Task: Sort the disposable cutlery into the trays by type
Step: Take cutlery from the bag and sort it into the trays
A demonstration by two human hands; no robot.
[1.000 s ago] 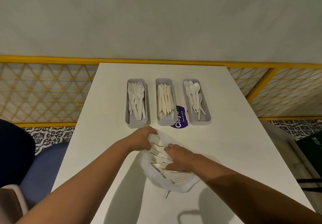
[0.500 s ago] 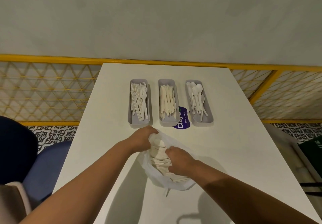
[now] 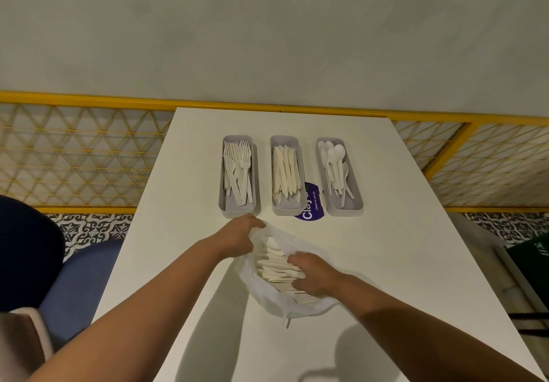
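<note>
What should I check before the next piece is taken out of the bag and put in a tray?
1. Bag held open by left hand: ok.
2. Right hand on the cutlery in the bag: ok.
3. One piece singled out: cannot tell.
4. Type of that piece: cannot tell.
5. Fork tray, knife tray, spoon tray each hold one type: ok.
6. Trays have room: ok.

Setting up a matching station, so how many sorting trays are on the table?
3, side by side at the table's far end: the fork tray on the left, the knife tray in the middle, the spoon tray on the right. None appears hidden.
</note>
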